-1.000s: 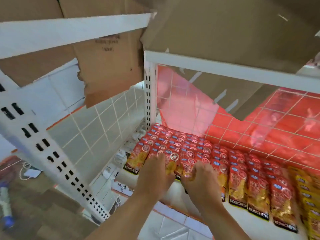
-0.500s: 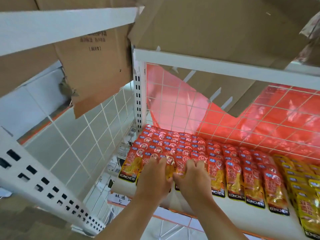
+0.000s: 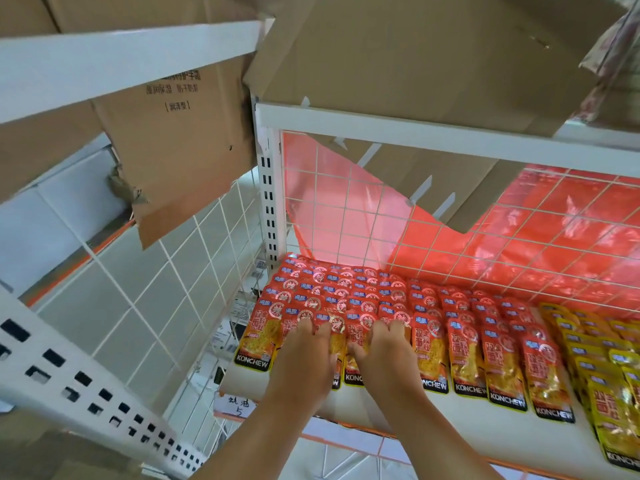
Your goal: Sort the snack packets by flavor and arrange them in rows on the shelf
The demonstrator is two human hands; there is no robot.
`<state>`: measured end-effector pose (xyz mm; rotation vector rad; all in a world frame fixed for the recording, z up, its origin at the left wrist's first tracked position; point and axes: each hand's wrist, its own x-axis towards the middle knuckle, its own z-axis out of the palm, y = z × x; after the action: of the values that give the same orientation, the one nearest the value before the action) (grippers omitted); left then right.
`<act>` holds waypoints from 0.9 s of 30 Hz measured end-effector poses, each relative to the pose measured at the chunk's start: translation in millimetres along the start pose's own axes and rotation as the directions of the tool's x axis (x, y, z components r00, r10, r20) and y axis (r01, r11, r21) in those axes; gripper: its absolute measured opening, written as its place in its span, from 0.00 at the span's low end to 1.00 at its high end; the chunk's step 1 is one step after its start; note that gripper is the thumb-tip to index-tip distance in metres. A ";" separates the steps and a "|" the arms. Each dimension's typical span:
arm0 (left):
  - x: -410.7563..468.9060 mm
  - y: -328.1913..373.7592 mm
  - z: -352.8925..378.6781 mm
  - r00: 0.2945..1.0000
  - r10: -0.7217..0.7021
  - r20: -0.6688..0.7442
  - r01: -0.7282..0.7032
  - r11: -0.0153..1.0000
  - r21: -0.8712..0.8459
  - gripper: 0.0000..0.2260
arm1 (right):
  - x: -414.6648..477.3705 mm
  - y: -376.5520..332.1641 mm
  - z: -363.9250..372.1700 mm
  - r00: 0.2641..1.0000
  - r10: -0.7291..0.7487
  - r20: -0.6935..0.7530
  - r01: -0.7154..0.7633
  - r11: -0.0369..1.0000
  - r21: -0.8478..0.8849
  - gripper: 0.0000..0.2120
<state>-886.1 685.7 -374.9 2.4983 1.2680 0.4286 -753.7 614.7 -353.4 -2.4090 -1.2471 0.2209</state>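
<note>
Fingers (image 3: 310, 329) of both hands lie bent over the front red packets (image 3: 464, 351), palms down, thumbs almost meeting over one packet between them. Whether they pinch it or merely press cannot be told, since the fingertips are hidden behind the knuckles. The left hand (image 3: 304, 365) and right hand (image 3: 386, 365) sit side by side on the second and third rows. Beyond the fingertips the red rows run overlapped back to the wire grid (image 3: 485, 237); to the right of the right hand come more red rows, then yellow packets (image 3: 588, 344) (flavours already apart). All lie on the white shelf (image 3: 502, 434), under cardboard (image 3: 415, 57).

Step in hand, by my reading: squaring up the front of the red rows. The next move calls for a light, even nudge, so the overlapped packets behind do not slip.
</note>
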 end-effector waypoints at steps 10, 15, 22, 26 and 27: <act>3.1 -2.0 2.6 1.000 -0.002 0.000 0.002 1.000 0.021 0.20 | 5.1 3.8 5.1 1.000 0.018 0.022 -0.016 0.996 -0.085 0.20; 3.0 -1.5 1.8 1.000 -0.006 -0.002 0.006 1.000 0.024 0.20 | 6.9 4.8 4.7 0.999 0.020 0.031 -0.018 0.998 -0.058 0.19; 3.8 -1.3 1.2 1.000 0.003 -0.002 -0.003 1.000 0.019 0.19 | 6.3 6.2 -0.7 0.999 0.010 0.042 -0.009 0.999 -0.031 0.18; 3.6 -0.5 -0.9 1.000 0.001 -0.008 -0.001 1.000 0.024 0.20 | 6.0 5.8 -6.2 0.998 0.033 0.052 -0.034 0.999 0.021 0.18; 3.5 -0.2 -1.9 1.000 0.000 -0.012 0.001 1.000 0.024 0.20 | 6.3 6.1 -7.9 0.997 0.044 0.056 -0.047 0.997 0.054 0.18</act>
<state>-885.0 688.9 -372.8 2.5191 1.2859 0.4311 -743.0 614.4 -348.6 -2.4005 -1.1950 0.3320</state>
